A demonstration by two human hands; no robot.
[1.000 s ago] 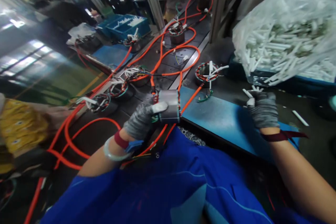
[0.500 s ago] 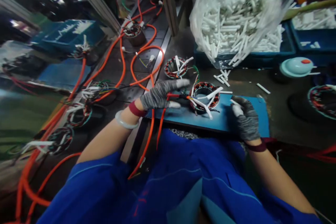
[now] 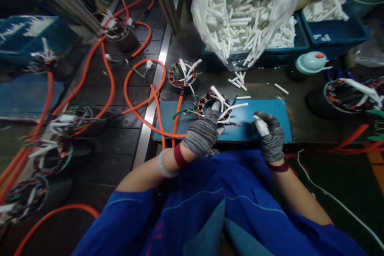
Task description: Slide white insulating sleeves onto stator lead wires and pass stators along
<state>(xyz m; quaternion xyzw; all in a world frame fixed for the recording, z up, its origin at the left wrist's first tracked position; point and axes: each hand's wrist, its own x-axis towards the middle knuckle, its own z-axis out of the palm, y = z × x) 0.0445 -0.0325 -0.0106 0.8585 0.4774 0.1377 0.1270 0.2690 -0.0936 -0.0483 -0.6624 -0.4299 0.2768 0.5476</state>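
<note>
A wound stator with white sleeves on its wires stands on a blue mat at the bench edge. My left hand, in a grey glove, rests against its near side with the fingers curled onto it. To the right my gloved right hand lies on the mat, fingers closed around a short white sleeve whose end pokes out at the thumb. An orange cable runs from the stator area off the mat.
A clear bag of white sleeves sits in a blue bin behind the mat; loose sleeves lie below it. A second stator stands behind. More stators and orange cables line the belt at left. A teal lid sits right.
The stator held in my left hand a second ago now stands on the blue mat. My left hand moved onto its near side; the view swung right.
</note>
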